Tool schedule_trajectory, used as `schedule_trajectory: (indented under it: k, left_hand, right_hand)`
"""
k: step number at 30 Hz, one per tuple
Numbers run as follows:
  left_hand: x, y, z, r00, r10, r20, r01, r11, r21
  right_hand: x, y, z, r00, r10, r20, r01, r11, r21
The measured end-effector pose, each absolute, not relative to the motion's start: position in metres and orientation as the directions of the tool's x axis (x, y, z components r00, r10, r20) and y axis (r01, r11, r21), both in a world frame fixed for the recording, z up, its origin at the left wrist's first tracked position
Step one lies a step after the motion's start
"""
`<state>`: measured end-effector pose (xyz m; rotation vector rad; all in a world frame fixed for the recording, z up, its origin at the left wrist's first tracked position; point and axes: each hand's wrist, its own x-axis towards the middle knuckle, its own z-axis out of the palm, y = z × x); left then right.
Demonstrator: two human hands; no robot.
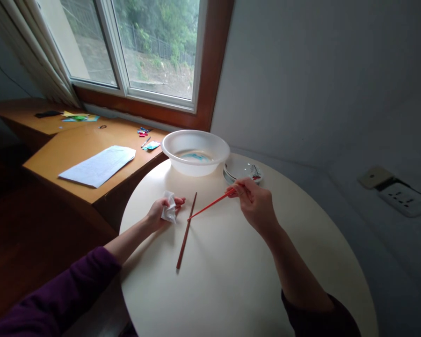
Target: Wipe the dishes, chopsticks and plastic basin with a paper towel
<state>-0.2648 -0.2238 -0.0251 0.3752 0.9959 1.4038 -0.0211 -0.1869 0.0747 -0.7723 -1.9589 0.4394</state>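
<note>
My left hand (162,211) rests on the round white table (231,281), fingers closed around a crumpled white tissue (169,209). My right hand (254,201) pinches the upper end of a red chopstick (210,205), which slants down to the left until its tip touches the table. A second, darker chopstick (186,232) lies flat on the table, and the held chopstick's tip meets it near its far end. Just beyond my right hand sits a small stack of white plates (242,171).
A translucent white plastic basin (195,152) stands at the table's far edge. To the left is a wooden desk (87,140) with a sheet of paper (98,166) and small coloured items. A wall socket (405,199) is at the right.
</note>
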Motion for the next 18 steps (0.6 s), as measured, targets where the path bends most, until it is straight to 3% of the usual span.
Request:
schedule_trajectory:
  k: [8, 14, 18]
  left_hand:
    - [-0.232, -0.214, -0.028, -0.085, 0.918, -0.387, -0.646, 0.245, 0.723]
    - [-0.227, -0.212, -0.029, -0.086, 0.924, -0.374, -0.64, 0.237, 0.731]
    - [-0.221, -0.21, -0.026, -0.058, 0.92, -0.387, -0.651, 0.259, 0.714]
  right_hand:
    - [0.035, -0.193, 0.071, -0.201, 0.74, 0.642, 0.377, 0.664, -0.646]
    - [0.085, -0.2, 0.062, 0.201, 0.691, 0.694, 0.394, 0.591, -0.703]
    - [0.105, -0.21, 0.051, 0.164, 0.717, 0.677, 0.501, 0.531, -0.684]
